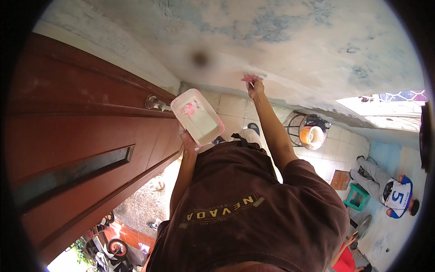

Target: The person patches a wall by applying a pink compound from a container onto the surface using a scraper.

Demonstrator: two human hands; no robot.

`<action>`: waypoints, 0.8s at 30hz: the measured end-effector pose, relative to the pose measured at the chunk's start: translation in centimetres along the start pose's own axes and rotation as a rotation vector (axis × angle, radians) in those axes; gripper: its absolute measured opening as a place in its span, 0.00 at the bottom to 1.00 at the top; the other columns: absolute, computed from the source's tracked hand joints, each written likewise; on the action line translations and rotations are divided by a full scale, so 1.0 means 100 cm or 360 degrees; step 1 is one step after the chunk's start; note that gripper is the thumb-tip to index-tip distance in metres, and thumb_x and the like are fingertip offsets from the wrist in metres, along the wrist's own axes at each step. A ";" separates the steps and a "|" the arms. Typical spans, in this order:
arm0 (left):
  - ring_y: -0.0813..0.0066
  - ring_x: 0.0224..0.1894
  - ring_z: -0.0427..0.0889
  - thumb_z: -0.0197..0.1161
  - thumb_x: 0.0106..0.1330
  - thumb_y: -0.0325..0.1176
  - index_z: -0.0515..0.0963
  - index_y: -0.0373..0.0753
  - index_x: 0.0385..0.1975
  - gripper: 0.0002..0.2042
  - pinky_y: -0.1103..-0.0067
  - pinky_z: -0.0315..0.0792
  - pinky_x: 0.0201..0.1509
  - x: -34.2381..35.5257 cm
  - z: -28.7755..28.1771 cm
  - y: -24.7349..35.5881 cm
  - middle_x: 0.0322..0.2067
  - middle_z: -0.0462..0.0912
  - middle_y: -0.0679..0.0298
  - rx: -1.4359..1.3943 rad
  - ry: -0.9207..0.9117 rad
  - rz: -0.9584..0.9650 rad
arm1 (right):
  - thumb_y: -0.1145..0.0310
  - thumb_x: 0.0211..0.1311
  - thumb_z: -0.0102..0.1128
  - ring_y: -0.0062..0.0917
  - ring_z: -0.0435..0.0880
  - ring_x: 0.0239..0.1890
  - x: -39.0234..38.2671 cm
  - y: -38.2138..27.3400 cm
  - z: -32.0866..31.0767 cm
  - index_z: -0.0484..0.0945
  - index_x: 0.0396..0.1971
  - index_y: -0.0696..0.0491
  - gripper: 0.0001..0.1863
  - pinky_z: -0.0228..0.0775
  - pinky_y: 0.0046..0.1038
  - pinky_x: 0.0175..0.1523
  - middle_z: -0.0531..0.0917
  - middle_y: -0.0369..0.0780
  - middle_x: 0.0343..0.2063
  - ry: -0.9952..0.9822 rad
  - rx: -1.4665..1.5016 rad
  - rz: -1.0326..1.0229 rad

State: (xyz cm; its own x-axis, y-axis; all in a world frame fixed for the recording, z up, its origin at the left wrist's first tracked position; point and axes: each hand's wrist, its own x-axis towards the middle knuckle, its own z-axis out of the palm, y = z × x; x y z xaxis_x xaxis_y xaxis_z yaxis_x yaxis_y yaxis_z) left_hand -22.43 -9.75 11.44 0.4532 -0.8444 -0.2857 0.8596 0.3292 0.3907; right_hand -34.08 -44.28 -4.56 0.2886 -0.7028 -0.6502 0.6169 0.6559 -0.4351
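Observation:
My left hand [189, 143] grips a shallow rectangular plastic tray [207, 130] from below and along its side. Pink paste [188, 109] lies in small smears toward the tray's far end. My right hand [255, 88] is stretched forward, its fingers closed round a flat putty scraper [259, 76]. Pink paste covers part of the scraper, which is at the wall [217, 68], low down; whether its blade touches cannot be made out. The wall has patchy white filler over bluish paint.
A brown wooden door [86, 122] with a metal handle [156, 103] stands at my left. To the right, an orange-and-white bucket [311, 136] is by a round metal-framed stool [295, 129]. Farther right are a green plastic stool [358, 197], a person [394, 192] and another person in red [345, 260].

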 end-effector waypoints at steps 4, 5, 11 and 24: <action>0.58 0.58 0.79 0.54 0.70 0.58 0.71 0.43 0.62 0.29 0.61 0.73 0.64 0.017 -0.050 -0.012 0.57 0.79 0.60 -0.0312 0.0282 -0.0107 | 0.75 0.65 0.55 0.33 0.86 0.37 0.050 -0.006 0.031 0.80 0.41 0.59 0.08 0.83 0.36 0.42 0.84 0.47 0.36 0.0337 -0.0229 -0.0311; 0.56 0.59 0.77 0.54 0.70 0.58 0.69 0.44 0.63 0.30 0.59 0.71 0.65 0.016 -0.052 -0.016 0.59 0.77 0.59 -0.0306 0.0253 -0.0037 | 0.74 0.62 0.58 0.33 0.85 0.36 0.028 -0.006 0.068 0.81 0.37 0.60 0.07 0.81 0.36 0.40 0.85 0.47 0.33 0.0416 -0.0488 -0.0483; 0.46 0.67 0.68 0.52 0.71 0.59 0.60 0.49 0.71 0.33 0.50 0.63 0.71 0.013 0.036 -0.035 0.67 0.68 0.52 -0.0201 0.0007 0.0237 | 0.72 0.64 0.59 0.37 0.82 0.32 -0.177 -0.007 0.218 0.80 0.39 0.61 0.09 0.73 0.35 0.41 0.83 0.47 0.29 -0.0480 -0.0734 -0.1540; 0.38 0.67 0.65 0.56 0.66 0.61 0.63 0.48 0.69 0.36 0.43 0.58 0.71 -0.011 0.109 -0.097 0.66 0.68 0.49 -0.0295 0.0168 0.0407 | 0.73 0.73 0.43 0.33 0.83 0.56 0.013 -0.018 -0.024 0.77 0.50 0.63 0.15 0.79 0.29 0.61 0.83 0.48 0.52 -0.0239 -0.0276 0.0748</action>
State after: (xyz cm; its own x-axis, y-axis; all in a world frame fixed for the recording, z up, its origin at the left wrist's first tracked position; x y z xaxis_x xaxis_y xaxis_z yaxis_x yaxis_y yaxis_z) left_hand -33.79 -16.63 17.50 0.6734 -0.6791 -0.2921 0.7388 0.6042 0.2984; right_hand -36.62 -45.73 -6.09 0.6148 -0.3451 -0.7092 0.2687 0.9370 -0.2231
